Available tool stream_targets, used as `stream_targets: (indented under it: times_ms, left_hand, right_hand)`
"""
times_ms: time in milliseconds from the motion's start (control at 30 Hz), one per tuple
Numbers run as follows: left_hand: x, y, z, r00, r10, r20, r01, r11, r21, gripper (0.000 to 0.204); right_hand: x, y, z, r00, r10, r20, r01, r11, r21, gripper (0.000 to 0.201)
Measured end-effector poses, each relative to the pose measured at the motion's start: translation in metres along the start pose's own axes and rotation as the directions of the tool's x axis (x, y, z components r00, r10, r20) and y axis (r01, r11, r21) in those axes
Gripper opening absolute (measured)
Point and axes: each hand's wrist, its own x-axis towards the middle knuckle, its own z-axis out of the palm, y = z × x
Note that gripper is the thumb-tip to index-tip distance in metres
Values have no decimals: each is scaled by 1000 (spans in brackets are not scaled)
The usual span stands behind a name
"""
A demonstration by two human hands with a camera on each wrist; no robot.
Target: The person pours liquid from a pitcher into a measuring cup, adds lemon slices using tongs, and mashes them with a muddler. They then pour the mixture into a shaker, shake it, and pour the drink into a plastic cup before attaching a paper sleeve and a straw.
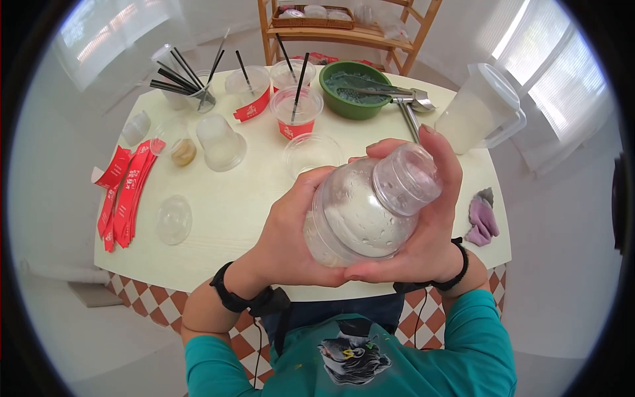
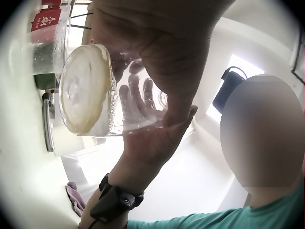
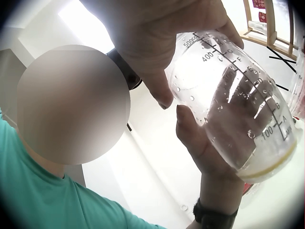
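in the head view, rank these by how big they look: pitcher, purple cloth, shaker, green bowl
Largest to smallest:
1. shaker, held up toward the camera
2. pitcher
3. green bowl
4. purple cloth

- head: up at the wearer's head, facing forward and steeply down over the table point(image 1: 225, 215); farthest back, widest cover, from shirt point(image 1: 423, 367) up to wooden rack point(image 1: 340, 32); round dark vignette
- left wrist: right up at the shaker point(image 1: 360, 218), base side; rolled sideways, table down frame left, wearer at right; looks across to right hand point(image 1: 430, 231)
- right wrist: also tight, on the shaker's marked side; tilted, wearer at left; looks across to left hand point(image 1: 288, 231)
- overlap: shaker in all three; purple cloth point(image 1: 483, 221) in head + left wrist; rack in head + right wrist
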Motion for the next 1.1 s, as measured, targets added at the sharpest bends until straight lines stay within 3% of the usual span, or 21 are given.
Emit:
stream_targets:
  times_ms: [167,233,300,367,400,433,467,533,567,667,767,800,867,967,1100]
  left_hand:
    - [0,4,2,995,-85,59,92,986,-138,102]
    - [0,7,2,989,-104,101,121,977,-177,102]
    - [0,7,1,979,-165,117,200,884,-423,104]
    - [0,9,-1,959,-216,182,278,844,-460,105]
    - [0,10,-3,933,-267,240,354,799,-487,106]
    - [-1,8,-3,935,-263,239,350,800,-487,106]
    - [-3,4,-4,936,-222,274,322,854,-409,107]
    - [-4,2,-5,929,-188,319,296,895,-334,108]
    - [-2,3,-8,941,-182,284,279,894,-351,113]
    - [-1,1,-11,961,-192,200,263,862,-434,120]
    - [-2,-5,-18,979,-105,172,176,863,-473,117]
    - [-1,-4,-20,988,-96,121,142,876,-461,119]
    - [-2,-3,-23,993,-92,74,116,886,-449,121]
    - [-3,-2,-31,994,-75,-84,33,907,-421,123]
    - [-2,-5,-46,979,-52,-197,-17,943,-333,124]
  right_hand:
    - [4,1,-5,999,-19,32,16,996,85,134]
    - [4,2,-7,998,33,59,-47,965,259,134]
    - [5,3,-7,999,-1,54,-15,955,296,134]
    - [7,2,-9,998,-38,44,21,942,335,135]
    - [9,-1,-11,996,-80,-44,91,903,421,133]
    - [12,-4,-13,984,-114,-134,166,852,496,131]
    - [15,-5,-18,984,-116,-132,167,853,494,131]
    - [21,-5,-31,942,8,-334,134,906,401,117]
    - [26,5,-37,941,12,-338,132,907,400,117]
    - [39,66,-50,918,144,-371,-137,990,46,108]
    - [36,132,-52,918,258,-301,-368,838,-404,101]
    - [32,148,-52,916,260,-307,-372,837,-401,101]
    - [23,173,-51,873,369,-320,-488,644,-589,99]
    - [19,188,-57,852,404,-332,-521,605,-602,96]
    - [17,195,-60,825,429,-366,-561,546,-622,91]
